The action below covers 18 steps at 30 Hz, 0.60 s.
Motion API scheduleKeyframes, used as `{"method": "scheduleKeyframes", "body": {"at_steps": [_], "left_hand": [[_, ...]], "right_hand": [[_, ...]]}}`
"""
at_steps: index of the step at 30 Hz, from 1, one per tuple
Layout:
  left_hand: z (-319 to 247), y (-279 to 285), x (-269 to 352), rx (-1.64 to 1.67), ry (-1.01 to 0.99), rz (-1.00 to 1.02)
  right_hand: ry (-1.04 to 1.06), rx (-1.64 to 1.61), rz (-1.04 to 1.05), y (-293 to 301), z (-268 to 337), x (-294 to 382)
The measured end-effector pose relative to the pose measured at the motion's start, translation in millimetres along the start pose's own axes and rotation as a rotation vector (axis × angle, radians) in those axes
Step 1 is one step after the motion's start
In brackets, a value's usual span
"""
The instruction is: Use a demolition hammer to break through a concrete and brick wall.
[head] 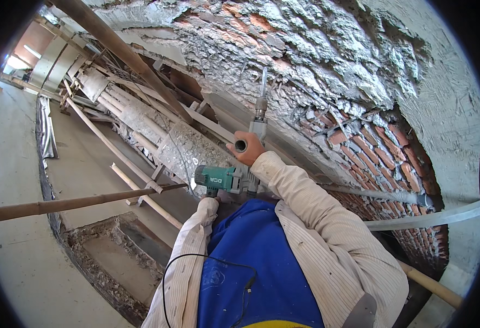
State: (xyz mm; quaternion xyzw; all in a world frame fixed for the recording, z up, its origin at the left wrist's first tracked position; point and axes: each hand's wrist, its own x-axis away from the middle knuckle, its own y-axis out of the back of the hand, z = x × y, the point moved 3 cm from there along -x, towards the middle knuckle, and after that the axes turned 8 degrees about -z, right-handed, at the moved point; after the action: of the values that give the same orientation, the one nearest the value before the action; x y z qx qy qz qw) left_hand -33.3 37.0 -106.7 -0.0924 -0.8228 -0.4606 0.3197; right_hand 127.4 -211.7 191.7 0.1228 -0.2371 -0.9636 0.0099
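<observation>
A green and grey DCA demolition hammer (219,179) is held in front of my body. My right hand (254,151) grips its side handle, whose hollow end faces up at me. My left hand (215,199) is at the handle below the green motor housing, mostly hidden by the cuff and the tool. From the chuck a steel chisel bit (263,84) extends towards the rough, broken masonry (305,57). Its tip overlaps that surface; whether it touches, I cannot tell. Bent wires or thin bars stick out of the masonry beside the bit.
Exposed red bricks (371,151) lie right of the bit, above a grey pipe (379,194). A wooden pole (129,57) crosses upper left, a bamboo pole (80,203) mid-left. Rubble covers a scaffold plank (190,151) beside the hammer. A black cable (207,255) loops over my shirt.
</observation>
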Motion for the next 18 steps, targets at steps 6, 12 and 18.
{"method": "scheduleKeyframes", "body": {"at_steps": [6,12,18], "left_hand": [[69,-31,-34,-0.445,-0.350,-0.012],[21,-31,-3,0.163,0.189,-0.075],[98,-64,-3,0.081,-0.100,-0.147]], "right_hand": [[0.055,-0.055,0.033,-8,24,-3],[0.002,-0.009,0.016,4,3,5],[0.071,-0.122,0.088,10,35,-5]]}}
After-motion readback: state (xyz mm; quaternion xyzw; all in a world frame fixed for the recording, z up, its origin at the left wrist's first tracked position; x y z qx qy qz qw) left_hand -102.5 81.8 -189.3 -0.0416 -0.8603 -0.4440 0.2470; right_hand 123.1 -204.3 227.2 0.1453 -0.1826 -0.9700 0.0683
